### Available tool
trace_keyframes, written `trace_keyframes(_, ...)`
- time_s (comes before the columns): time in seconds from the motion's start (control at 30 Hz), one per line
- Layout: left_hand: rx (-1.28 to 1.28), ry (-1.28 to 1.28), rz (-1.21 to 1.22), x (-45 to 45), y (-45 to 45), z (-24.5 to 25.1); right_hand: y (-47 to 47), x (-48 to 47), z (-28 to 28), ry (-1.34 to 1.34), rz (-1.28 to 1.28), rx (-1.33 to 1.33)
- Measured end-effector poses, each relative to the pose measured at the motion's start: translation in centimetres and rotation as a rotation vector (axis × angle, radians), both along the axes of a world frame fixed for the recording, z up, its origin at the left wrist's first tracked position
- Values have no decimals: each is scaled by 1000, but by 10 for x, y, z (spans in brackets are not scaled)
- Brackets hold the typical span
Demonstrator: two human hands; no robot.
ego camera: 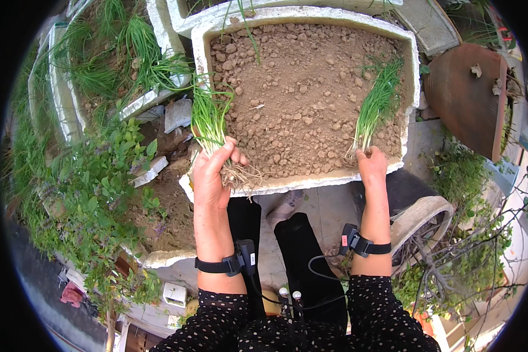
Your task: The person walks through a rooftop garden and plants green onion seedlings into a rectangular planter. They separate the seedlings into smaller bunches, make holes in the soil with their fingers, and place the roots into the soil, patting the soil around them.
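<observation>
My left hand is closed around a bunch of green scallion-like seedlings, held over the near left corner of a white foam box. Their tangled roots hang out beside my fingers. Brown, lumpy soil fills the box. At its near right side, my right hand has its fingertips at the root end of a second bunch of seedlings, which lies on the soil with its leaves pointing away from me. Whether those fingers grip the stems cannot be told.
More foam planters with green shoots stand at the left, above a leafy plant. A brown clay pot lies tipped at the right. Below it are a round planter's rim and bare branches.
</observation>
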State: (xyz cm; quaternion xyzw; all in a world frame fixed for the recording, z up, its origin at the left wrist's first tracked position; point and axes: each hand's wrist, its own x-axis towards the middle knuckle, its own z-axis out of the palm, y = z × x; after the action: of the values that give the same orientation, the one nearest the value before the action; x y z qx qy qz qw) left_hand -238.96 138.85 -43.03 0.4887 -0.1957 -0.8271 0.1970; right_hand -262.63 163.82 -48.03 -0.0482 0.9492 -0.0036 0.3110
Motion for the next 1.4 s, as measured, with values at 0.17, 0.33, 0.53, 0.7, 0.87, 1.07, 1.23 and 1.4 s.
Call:
trace_keyframes(0.17, 26, 48, 47, 5, -1, 1, -65, 14, 55, 204, 283, -300)
trace_keyframes(0.33, -49, 95, 114, 4, -1, 1, -145, 96, 63, -510, -421, -1187)
trace_keyframes(0.53, -140, 51, 68, 2, 1, 4, -191, 158, 66, -991, -1193, -1297)
trace_keyframes(0.7, -212, -4, 24, 2, 2, 6, -197, 152, 71, -731, -762, -1395)
trace_keyframes(0.87, -209, -22, 131, 5, -3, 2, -170, 143, 79, -641, -374, -1201)
trace_keyframes(1.07, -183, 14, 90, 2, 5, 0, -173, 154, 70, -637, -371, -1226)
trace_keyframes(1.23, -191, -27, 185, -1, 0, 9, -176, 139, 69, -558, -20, -1190)
trace_keyframes(1.4, -421, 36, 351, 6, -18, 35, -189, 90, 30, -256, 424, -892)
